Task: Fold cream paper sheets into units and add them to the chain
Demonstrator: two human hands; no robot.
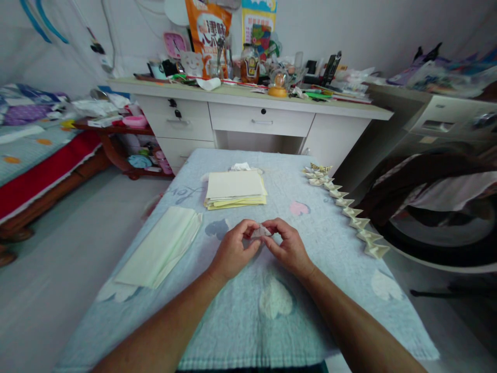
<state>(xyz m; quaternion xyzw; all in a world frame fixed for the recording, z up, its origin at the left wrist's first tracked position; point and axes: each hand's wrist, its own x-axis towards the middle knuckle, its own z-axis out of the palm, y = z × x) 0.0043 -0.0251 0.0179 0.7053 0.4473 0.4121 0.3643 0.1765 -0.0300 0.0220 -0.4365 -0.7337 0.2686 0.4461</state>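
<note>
津味 in large characters on orange bag [205, 44], lettering on yellow packet [250, 16] blurred

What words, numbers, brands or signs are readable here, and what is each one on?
"津味": on the orange plastic bag; its other characters are unclear.
Blue-and-yellow packet: lettering too blurred.
Clear glass jar with brown contents: lettering too small.
Pink clock: numerals too small.
Pale blue patterned cloth: script-like marks, illegible.
Small grey folded paper between left hand and right hand: none visible.
</note>
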